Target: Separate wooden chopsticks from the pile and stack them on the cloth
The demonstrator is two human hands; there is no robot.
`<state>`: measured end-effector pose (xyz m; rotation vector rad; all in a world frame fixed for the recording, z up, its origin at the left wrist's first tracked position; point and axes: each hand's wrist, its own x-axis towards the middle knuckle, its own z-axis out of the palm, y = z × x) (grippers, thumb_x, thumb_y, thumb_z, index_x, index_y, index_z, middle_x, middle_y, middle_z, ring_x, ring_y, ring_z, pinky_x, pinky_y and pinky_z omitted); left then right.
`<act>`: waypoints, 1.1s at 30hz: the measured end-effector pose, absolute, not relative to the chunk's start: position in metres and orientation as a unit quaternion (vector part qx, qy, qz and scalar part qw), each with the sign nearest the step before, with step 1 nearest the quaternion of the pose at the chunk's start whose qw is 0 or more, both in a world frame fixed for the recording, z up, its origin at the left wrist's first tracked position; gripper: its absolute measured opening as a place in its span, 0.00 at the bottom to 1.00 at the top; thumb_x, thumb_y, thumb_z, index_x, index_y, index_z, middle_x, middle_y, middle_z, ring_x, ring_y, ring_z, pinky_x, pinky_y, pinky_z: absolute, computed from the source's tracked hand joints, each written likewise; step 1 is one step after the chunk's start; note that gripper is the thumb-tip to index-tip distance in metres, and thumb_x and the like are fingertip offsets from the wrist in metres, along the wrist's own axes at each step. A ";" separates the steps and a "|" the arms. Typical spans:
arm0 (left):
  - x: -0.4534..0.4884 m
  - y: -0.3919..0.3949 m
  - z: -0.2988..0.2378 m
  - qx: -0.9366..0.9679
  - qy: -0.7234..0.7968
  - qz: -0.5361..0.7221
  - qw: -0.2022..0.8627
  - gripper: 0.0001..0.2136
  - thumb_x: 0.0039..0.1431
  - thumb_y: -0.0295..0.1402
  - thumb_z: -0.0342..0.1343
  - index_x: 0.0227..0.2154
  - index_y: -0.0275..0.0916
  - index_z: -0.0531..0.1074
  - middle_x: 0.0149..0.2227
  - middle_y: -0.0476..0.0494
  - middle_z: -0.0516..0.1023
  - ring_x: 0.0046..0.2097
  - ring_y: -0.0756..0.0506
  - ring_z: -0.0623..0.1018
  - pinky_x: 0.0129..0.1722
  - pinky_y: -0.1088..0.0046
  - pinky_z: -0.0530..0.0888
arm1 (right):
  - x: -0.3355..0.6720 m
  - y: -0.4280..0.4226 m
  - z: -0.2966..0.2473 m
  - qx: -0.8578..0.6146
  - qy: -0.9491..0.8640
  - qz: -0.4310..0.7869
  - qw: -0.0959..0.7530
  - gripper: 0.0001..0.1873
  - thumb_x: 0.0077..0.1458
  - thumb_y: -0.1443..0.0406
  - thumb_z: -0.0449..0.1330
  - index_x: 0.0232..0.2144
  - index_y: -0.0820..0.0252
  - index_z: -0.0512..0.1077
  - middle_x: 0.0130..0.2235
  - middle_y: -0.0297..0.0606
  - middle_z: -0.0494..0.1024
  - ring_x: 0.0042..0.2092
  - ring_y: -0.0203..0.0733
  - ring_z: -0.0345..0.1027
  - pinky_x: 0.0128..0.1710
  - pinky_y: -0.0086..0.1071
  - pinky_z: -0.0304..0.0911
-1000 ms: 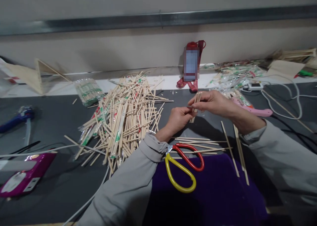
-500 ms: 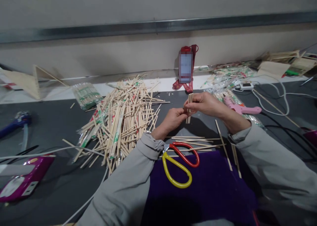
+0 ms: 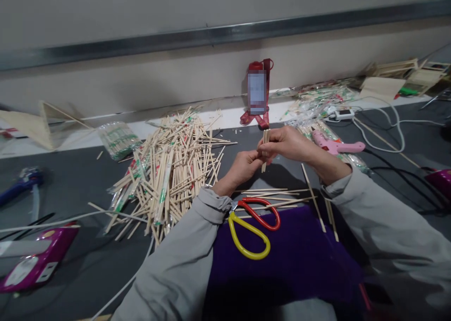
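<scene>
My right hand (image 3: 287, 144) pinches a few wooden chopsticks (image 3: 265, 135) upright, side by side, above the grey table. Thumb and fingertips of my left hand (image 3: 244, 165) are closed on the same small bundle from the left, lower down. The fingers hide the bundle's middle. Closer to me, several loose chopsticks (image 3: 289, 202) lie across the table and a dark purple cloth (image 3: 282, 260). Scissors with one red and one yellow handle (image 3: 251, 251) rest on the cloth beside my left sleeve, their blades hidden beneath it.
Left of my hands spreads a big heap of chopsticks (image 3: 183, 166), some in wrappers. A pink glue gun (image 3: 338, 146) lies right, near white cables (image 3: 400, 135). A phone-like screen on a red strap (image 3: 257, 91) stands at the back. A magenta device (image 3: 45, 260) sits at left.
The held chopsticks have drawn closer together and look narrower from here. Both hands keep their grip. The view has tilted and shifted slightly.
</scene>
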<state>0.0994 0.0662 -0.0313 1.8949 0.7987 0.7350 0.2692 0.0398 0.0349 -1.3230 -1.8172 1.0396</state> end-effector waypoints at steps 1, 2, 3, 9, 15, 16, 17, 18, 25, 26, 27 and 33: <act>0.100 0.067 -0.032 0.767 0.323 0.296 0.469 0.13 0.56 0.34 0.52 0.33 0.34 0.80 0.31 0.48 0.81 0.35 0.47 0.77 0.39 0.73 0.70 | 0.268 0.040 0.035 -0.508 -0.681 0.410 0.330 0.06 0.53 0.64 0.60 0.27 0.61 0.75 0.29 0.36 0.78 0.28 0.36 0.74 0.29 0.29 0.70; 0.100 0.067 -0.033 0.758 0.322 0.295 0.484 0.13 0.56 0.34 0.51 0.33 0.33 0.80 0.30 0.48 0.81 0.34 0.47 0.77 0.39 0.73 0.70 | 0.268 0.040 0.034 -0.511 -0.672 0.422 0.331 0.07 0.52 0.64 0.61 0.27 0.61 0.75 0.28 0.36 0.78 0.28 0.36 0.73 0.29 0.29 0.70; 0.100 0.067 -0.034 0.747 0.322 0.295 0.502 0.13 0.56 0.34 0.51 0.33 0.33 0.79 0.30 0.47 0.81 0.34 0.47 0.77 0.39 0.73 0.70 | 0.267 0.040 0.034 -0.512 -0.667 0.429 0.330 0.07 0.52 0.63 0.61 0.26 0.61 0.75 0.27 0.36 0.78 0.27 0.36 0.73 0.28 0.29 0.70; 0.101 0.062 -0.030 0.741 0.293 0.325 0.509 0.12 0.56 0.31 0.51 0.36 0.33 0.78 0.35 0.45 0.81 0.38 0.47 0.78 0.43 0.72 0.71 | 0.269 0.034 0.032 -0.506 -0.681 0.377 0.371 0.11 0.53 0.59 0.61 0.24 0.61 0.76 0.26 0.36 0.77 0.27 0.37 0.72 0.27 0.28 0.66; 0.101 0.055 -0.020 0.764 0.301 0.258 0.509 0.15 0.62 0.40 0.49 0.36 0.34 0.76 0.32 0.43 0.81 0.34 0.49 0.77 0.36 0.73 0.71 | 0.276 0.030 0.036 -0.531 -0.633 0.321 0.463 0.13 0.55 0.57 0.60 0.27 0.61 0.76 0.20 0.32 0.71 0.22 0.31 0.61 0.21 0.26 0.56; 0.101 0.055 -0.019 0.768 0.304 0.254 0.503 0.15 0.62 0.41 0.49 0.35 0.35 0.76 0.32 0.43 0.80 0.33 0.49 0.77 0.36 0.74 0.71 | 0.276 0.029 0.038 -0.535 -0.628 0.305 0.476 0.13 0.56 0.57 0.59 0.29 0.61 0.76 0.20 0.32 0.70 0.22 0.31 0.61 0.21 0.26 0.55; 0.101 0.055 -0.018 0.772 0.308 0.251 0.496 0.15 0.62 0.41 0.49 0.35 0.35 0.76 0.32 0.44 0.80 0.34 0.49 0.77 0.36 0.74 0.70 | 0.276 0.028 0.040 -0.539 -0.628 0.288 0.481 0.13 0.56 0.57 0.58 0.30 0.60 0.77 0.20 0.31 0.69 0.22 0.32 0.61 0.22 0.26 0.55; 0.101 0.055 -0.018 0.775 0.311 0.251 0.490 0.15 0.62 0.41 0.49 0.36 0.36 0.76 0.33 0.44 0.80 0.34 0.49 0.77 0.36 0.74 0.70 | 0.275 0.027 0.042 -0.546 -0.632 0.272 0.478 0.14 0.57 0.57 0.58 0.30 0.60 0.77 0.19 0.31 0.69 0.22 0.32 0.61 0.22 0.26 0.55; 0.096 0.061 -0.022 0.823 0.302 0.235 0.419 0.15 0.63 0.40 0.48 0.33 0.37 0.77 0.30 0.47 0.80 0.33 0.51 0.76 0.34 0.76 0.67 | 0.291 0.025 0.046 -0.599 -0.679 0.198 0.376 0.14 0.51 0.56 0.62 0.25 0.60 0.77 0.21 0.33 0.72 0.24 0.35 0.62 0.23 0.29 0.53; 0.096 0.063 -0.023 0.827 0.301 0.231 0.415 0.15 0.63 0.40 0.48 0.34 0.37 0.77 0.30 0.47 0.80 0.33 0.50 0.77 0.35 0.76 0.67 | 0.294 0.025 0.046 -0.606 -0.669 0.214 0.372 0.13 0.51 0.56 0.62 0.25 0.60 0.77 0.20 0.33 0.72 0.23 0.35 0.62 0.23 0.29 0.54; 0.096 0.064 -0.024 0.829 0.301 0.228 0.413 0.15 0.63 0.40 0.49 0.34 0.37 0.78 0.31 0.46 0.80 0.34 0.50 0.77 0.35 0.76 0.67 | 0.296 0.025 0.047 -0.611 -0.659 0.237 0.369 0.13 0.51 0.56 0.62 0.25 0.60 0.76 0.20 0.33 0.72 0.22 0.35 0.62 0.22 0.29 0.55; 0.096 0.066 -0.024 0.825 0.318 0.231 0.407 0.15 0.62 0.41 0.50 0.34 0.37 0.78 0.31 0.46 0.80 0.32 0.50 0.75 0.33 0.75 0.67 | 0.298 0.025 0.059 -0.586 -0.678 0.298 0.329 0.12 0.55 0.57 0.59 0.29 0.58 0.77 0.23 0.35 0.75 0.23 0.35 0.67 0.24 0.30 0.64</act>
